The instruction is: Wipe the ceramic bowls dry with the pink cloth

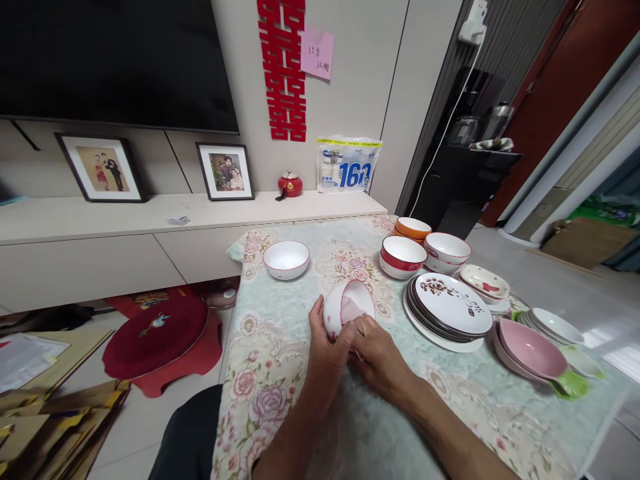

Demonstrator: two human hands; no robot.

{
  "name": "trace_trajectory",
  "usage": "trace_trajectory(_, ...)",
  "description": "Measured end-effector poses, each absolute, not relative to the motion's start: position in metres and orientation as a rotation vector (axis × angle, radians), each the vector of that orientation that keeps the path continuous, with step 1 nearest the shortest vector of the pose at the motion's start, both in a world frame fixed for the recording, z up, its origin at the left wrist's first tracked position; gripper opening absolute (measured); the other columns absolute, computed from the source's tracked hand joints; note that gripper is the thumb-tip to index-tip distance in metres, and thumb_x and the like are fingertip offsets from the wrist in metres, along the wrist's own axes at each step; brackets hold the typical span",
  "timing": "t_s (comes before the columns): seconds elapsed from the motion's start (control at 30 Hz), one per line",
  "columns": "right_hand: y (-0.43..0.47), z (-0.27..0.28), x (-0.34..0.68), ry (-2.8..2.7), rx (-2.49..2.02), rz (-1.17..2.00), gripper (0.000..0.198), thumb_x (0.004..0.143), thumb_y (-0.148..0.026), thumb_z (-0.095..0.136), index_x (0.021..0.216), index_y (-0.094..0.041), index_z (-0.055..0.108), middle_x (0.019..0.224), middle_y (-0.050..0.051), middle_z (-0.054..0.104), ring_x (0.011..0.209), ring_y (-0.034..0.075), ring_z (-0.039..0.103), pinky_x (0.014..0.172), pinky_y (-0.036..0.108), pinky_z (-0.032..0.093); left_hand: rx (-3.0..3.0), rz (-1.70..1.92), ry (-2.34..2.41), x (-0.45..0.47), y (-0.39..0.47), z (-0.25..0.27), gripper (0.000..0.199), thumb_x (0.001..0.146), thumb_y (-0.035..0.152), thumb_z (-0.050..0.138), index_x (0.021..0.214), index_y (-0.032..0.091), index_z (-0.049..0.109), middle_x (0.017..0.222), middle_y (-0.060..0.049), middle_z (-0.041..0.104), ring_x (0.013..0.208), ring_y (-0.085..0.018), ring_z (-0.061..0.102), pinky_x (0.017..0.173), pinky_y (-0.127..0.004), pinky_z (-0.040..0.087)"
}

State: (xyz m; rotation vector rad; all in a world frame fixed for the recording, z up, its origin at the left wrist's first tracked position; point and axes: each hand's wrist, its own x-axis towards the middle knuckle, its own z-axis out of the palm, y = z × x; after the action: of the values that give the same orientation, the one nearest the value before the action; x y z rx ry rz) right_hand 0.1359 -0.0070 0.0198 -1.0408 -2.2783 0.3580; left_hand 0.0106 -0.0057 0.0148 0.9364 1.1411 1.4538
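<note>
Tilted on its side above the table, a white bowl (332,311) with a thin red rim faces right. My left hand (323,347) is closed around its left and lower side. My right hand (373,343) is at the bowl's mouth, fingers closed on a pale pinkish cloth (351,311) that lies against the inner wall. Part of the cloth is hidden by the fingers. Another white bowl with a red rim (286,260) stands upright on the table, beyond my left hand and apart from it.
Right of my hands, a stack of plates (453,303) stands on the flowered tablecloth (270,360). Around it are red-and-white bowls (403,257), an orange bowl (413,228), pink leaf-shaped bowls (533,350) and white dishes (556,325). A red stool (160,333) stands left of the table.
</note>
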Motion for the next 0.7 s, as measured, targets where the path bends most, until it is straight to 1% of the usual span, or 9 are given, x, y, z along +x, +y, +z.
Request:
trace_trajectory(0.07, -0.007, 0.021, 0.134, -2.067, -0.914, 0.566, 0.016, 0.087, -0.006, 0.051, 0.089, -0.021, 0.057, 0.086, 0.001, 0.054, 0.079, 0.017, 0.050, 0.069, 0.028, 0.042, 0.960, 1.439, 1.082, 0.014, -0.009, 0.015, 0.086, 0.076, 0.039, 0.074, 0.147, 0.017, 0.032, 0.148, -0.020, 0.049, 0.132, -0.033, 0.053, 0.109, -0.045, 0.045)
trace_trajectory(0.17, -0.007, 0.028, 0.136, -2.082, -0.862, 0.666, 0.021, 0.080, -0.002, 0.052, 0.088, -0.021, 0.055, 0.087, 0.000, 0.052, 0.080, 0.016, 0.050, 0.068, 0.027, 0.042, 0.967, 1.408, 1.053, 0.013, -0.012, 0.021, 0.078, 0.081, 0.042, 0.069, 0.147, 0.017, 0.035, 0.144, -0.017, 0.054, 0.129, -0.032, 0.056, 0.108, -0.043, 0.045)
trace_trajectory(0.23, -0.007, 0.032, 0.140, -2.298, -0.923, 0.557, 0.033, 0.074, 0.003, 0.051, 0.095, -0.021, 0.059, 0.094, 0.003, 0.055, 0.088, 0.019, 0.050, 0.075, 0.030, 0.041, 0.940, 1.409, 1.073, 0.009, -0.013, 0.026, 0.068, 0.087, 0.045, 0.063, 0.144, 0.017, 0.040, 0.143, -0.016, 0.056, 0.130, -0.030, 0.056, 0.110, -0.042, 0.044)
trace_trajectory(0.3, -0.005, 0.032, 0.145, -2.465, -1.057, 0.361, 0.043, 0.075, 0.004, 0.051, 0.107, -0.023, 0.063, 0.103, 0.006, 0.059, 0.097, 0.022, 0.049, 0.082, 0.036, 0.040, 0.905, 1.416, 1.071, 0.005, -0.011, 0.029, 0.061, 0.091, 0.047, 0.059, 0.143, 0.018, 0.044, 0.144, -0.015, 0.056, 0.131, -0.029, 0.055, 0.110, -0.041, 0.043)
trace_trajectory(0.37, -0.004, 0.029, 0.146, -2.508, -1.164, 0.209, 0.046, 0.082, 0.003, 0.050, 0.116, -0.024, 0.063, 0.110, 0.009, 0.061, 0.103, 0.025, 0.048, 0.086, 0.039, 0.039, 0.877, 1.428, 1.058, 0.002, -0.008, 0.028, 0.064, 0.089, 0.047, 0.062, 0.143, 0.018, 0.043, 0.146, -0.016, 0.055, 0.131, -0.029, 0.055, 0.110, -0.041, 0.043)
trace_trajectory(0.43, -0.004, 0.024, 0.145, -2.464, -1.165, 0.173, 0.039, 0.086, 0.001, 0.050, 0.114, -0.022, 0.064, 0.107, 0.010, 0.062, 0.101, 0.026, 0.049, 0.085, 0.039, 0.040, 0.852, 1.441, 1.068, 0.004, -0.006, 0.025, 0.075, 0.082, 0.044, 0.070, 0.145, 0.018, 0.038, 0.148, -0.017, 0.052, 0.132, -0.031, 0.054, 0.110, -0.042, 0.044)
trace_trajectory(0.57, -0.005, 0.020, 0.136, -2.140, -0.976, 0.455, 0.015, 0.093, -0.010, 0.052, 0.098, -0.020, 0.060, 0.093, 0.005, 0.060, 0.086, 0.020, 0.053, 0.076, 0.031, 0.044, 0.887, 1.429, 1.042, 0.011, -0.007, 0.019, 0.088, 0.074, 0.039, 0.076, 0.146, 0.016, 0.032, 0.147, -0.020, 0.051, 0.132, -0.033, 0.054, 0.111, -0.044, 0.044)
trace_trajectory(0.63, -0.006, 0.022, 0.133, -2.010, -0.894, 0.622, 0.015, 0.090, -0.010, 0.053, 0.098, -0.022, 0.058, 0.094, 0.003, 0.059, 0.085, 0.018, 0.055, 0.074, 0.029, 0.046, 0.930, 1.403, 1.028, 0.013, -0.009, 0.019, 0.085, 0.077, 0.040, 0.074, 0.146, 0.015, 0.033, 0.144, -0.020, 0.054, 0.130, -0.033, 0.056, 0.110, -0.044, 0.045)
trace_trajectory(0.7, -0.006, 0.027, 0.135, -2.069, -0.866, 0.674, 0.025, 0.083, -0.004, 0.053, 0.099, -0.022, 0.058, 0.097, 0.003, 0.058, 0.088, 0.019, 0.055, 0.074, 0.029, 0.046, 0.954, 1.394, 1.050, 0.011, -0.010, 0.022, 0.078, 0.080, 0.041, 0.071, 0.146, 0.016, 0.037, 0.143, -0.018, 0.056, 0.130, -0.032, 0.056, 0.109, -0.042, 0.046)
